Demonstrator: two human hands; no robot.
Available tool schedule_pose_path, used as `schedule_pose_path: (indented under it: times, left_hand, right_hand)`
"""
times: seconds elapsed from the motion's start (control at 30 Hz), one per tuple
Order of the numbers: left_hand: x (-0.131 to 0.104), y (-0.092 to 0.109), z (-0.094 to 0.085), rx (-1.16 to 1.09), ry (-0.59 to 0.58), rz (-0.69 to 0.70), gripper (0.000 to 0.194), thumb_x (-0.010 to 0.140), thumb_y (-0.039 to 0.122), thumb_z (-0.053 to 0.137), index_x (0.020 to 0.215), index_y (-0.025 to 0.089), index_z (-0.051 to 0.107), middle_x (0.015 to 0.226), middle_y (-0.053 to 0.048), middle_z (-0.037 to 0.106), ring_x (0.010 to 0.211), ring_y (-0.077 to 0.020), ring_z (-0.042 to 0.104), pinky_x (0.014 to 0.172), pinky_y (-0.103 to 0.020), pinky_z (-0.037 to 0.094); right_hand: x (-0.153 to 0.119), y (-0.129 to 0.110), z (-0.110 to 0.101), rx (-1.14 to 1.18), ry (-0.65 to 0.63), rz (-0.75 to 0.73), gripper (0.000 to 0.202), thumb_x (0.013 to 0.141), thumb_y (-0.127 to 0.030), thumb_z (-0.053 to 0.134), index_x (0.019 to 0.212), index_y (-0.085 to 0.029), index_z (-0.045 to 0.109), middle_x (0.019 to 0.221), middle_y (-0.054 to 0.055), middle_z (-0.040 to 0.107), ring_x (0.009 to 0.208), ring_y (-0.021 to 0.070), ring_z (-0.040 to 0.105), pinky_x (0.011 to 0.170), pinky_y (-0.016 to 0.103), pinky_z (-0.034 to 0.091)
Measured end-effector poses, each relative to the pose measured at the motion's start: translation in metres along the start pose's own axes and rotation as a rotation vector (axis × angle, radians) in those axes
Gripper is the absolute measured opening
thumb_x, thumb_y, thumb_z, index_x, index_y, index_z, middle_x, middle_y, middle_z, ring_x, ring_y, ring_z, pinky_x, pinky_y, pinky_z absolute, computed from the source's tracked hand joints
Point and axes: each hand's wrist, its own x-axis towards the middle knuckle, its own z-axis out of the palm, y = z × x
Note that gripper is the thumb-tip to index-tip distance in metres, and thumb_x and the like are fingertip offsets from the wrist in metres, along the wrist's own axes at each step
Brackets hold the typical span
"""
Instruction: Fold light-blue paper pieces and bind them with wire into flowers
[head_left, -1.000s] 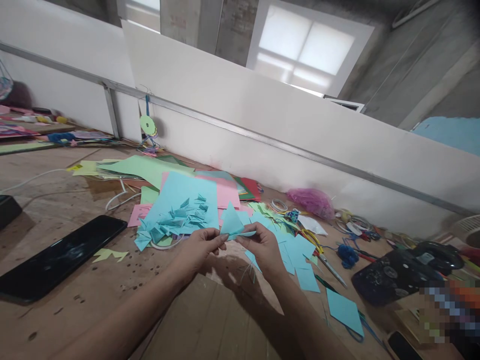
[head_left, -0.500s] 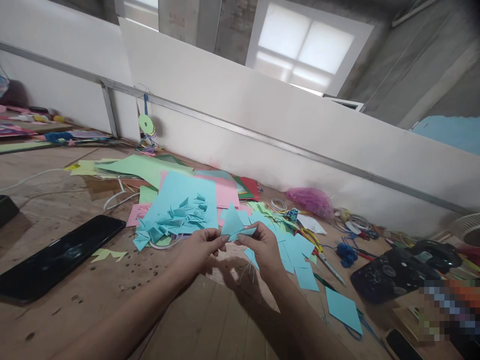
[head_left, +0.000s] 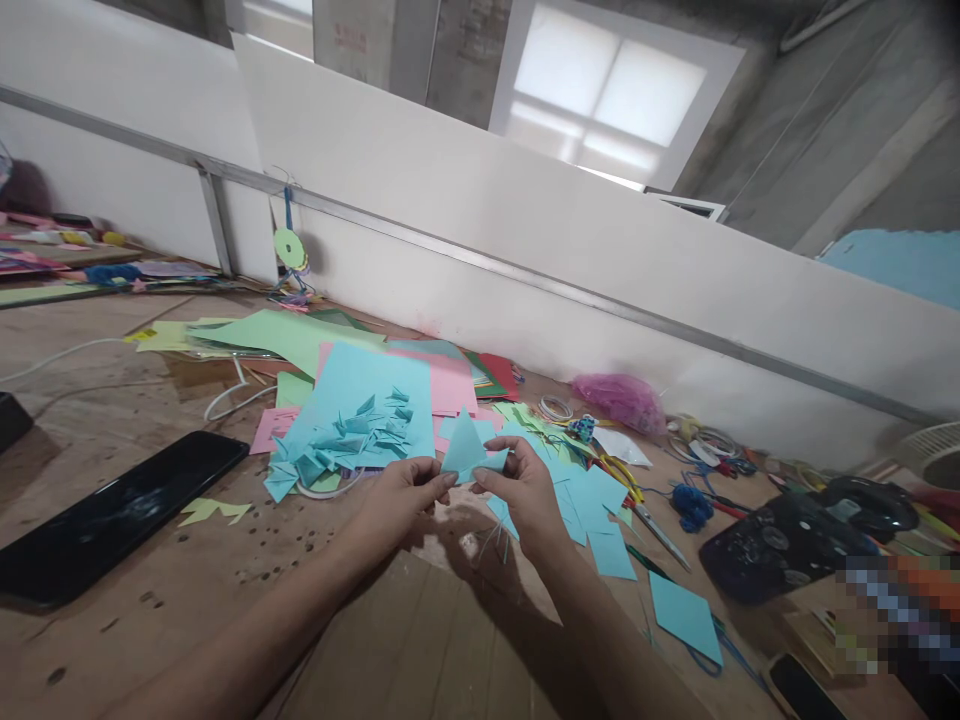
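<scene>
Between my two hands is a folded piece of light blue paper (head_left: pixel 463 450), a pointed flap standing up on its left and a shorter one slanting to the right. My left hand (head_left: pixel 416 488) pinches its lower left corner between thumb and fingers. On the other side, my right hand (head_left: pixel 519 487) grips the right part, thumb in front and fingers behind. Beyond my left hand, several folded blue paper pieces (head_left: pixel 360 435) lie heaped on a blue sheet (head_left: pixel 341 375). Blue paper squares (head_left: pixel 570 500) are spread beside and behind my right hand.
A black phone (head_left: pixel 127 510) lies at left. Scissors with yellow handles (head_left: pixel 652 520), blue yarn (head_left: pixel 691 508) and a dark case (head_left: pixel 772 550) are on the right. Green sheets (head_left: pixel 292 340) and a pink plastic bag (head_left: pixel 622 398) lie near the white partition (head_left: pixel 450 230).
The right flap of the folded paper is tilted up more, and my right fingers have shifted slightly upward behind it. My left hand keeps its pinch.
</scene>
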Motion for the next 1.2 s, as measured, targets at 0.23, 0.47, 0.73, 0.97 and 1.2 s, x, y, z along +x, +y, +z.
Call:
schedule_pose_path:
  times: [0.23, 0.47, 0.73, 0.97, 1.2]
  left_hand:
    - [0.0, 0.001, 0.0, 0.07, -0.039, 0.062, 0.034, 0.071, 0.049, 0.064, 0.061, 0.018, 0.055, 0.058, 0.003, 0.053, 0.054, -0.0119, 0.045, 0.051, -0.023, 0.033]
    - [0.0, 0.001, -0.002, 0.012, -0.008, 0.014, 0.046, 0.08, 0.06, 0.05, 0.061, 0.019, 0.055, 0.058, 0.003, 0.05, 0.051, -0.0128, 0.045, 0.047, -0.023, 0.034]
    - [0.0, 0.008, -0.004, 0.028, -0.013, 0.123, 0.029, 0.075, 0.046, 0.063, 0.067, 0.019, 0.062, 0.064, 0.001, 0.057, 0.065, -0.0154, 0.051, 0.063, -0.026, 0.038]
    - [-0.002, 0.007, -0.003, 0.031, -0.062, 0.105, 0.028, 0.076, 0.046, 0.061, 0.069, 0.019, 0.06, 0.065, 0.002, 0.056, 0.065, -0.0153, 0.049, 0.062, -0.025, 0.036]
    - [0.0, 0.006, -0.001, 0.018, -0.054, 0.118, 0.029, 0.07, 0.045, 0.065, 0.062, 0.018, 0.058, 0.06, 0.003, 0.053, 0.06, -0.0138, 0.046, 0.058, -0.025, 0.033]
  right_hand:
    - [0.003, 0.003, -0.003, -0.024, -0.052, 0.108, 0.034, 0.056, -0.038, 0.083, 0.075, -0.016, 0.064, 0.061, -0.002, 0.064, 0.052, 0.015, 0.06, 0.06, 0.029, 0.045]
    - [0.006, 0.008, -0.006, 0.019, 0.034, 0.055, 0.029, 0.058, -0.036, 0.082, 0.07, -0.018, 0.063, 0.052, -0.004, 0.06, 0.048, 0.0149, 0.058, 0.058, 0.028, 0.043]
    - [0.007, 0.009, -0.008, 0.046, 0.04, 0.035, 0.025, 0.061, -0.033, 0.081, 0.066, -0.018, 0.061, 0.053, -0.005, 0.058, 0.047, 0.0132, 0.056, 0.056, 0.027, 0.041]
    - [0.004, 0.005, -0.004, -0.042, 0.043, 0.036, 0.024, 0.062, -0.033, 0.08, 0.069, -0.017, 0.063, 0.047, -0.005, 0.058, 0.047, 0.0142, 0.055, 0.056, 0.027, 0.04]
    - [-0.001, 0.003, 0.003, 0.0, -0.017, 0.046, 0.027, 0.061, -0.032, 0.08, 0.076, -0.017, 0.065, 0.059, -0.003, 0.062, 0.052, 0.0141, 0.058, 0.057, 0.027, 0.044]
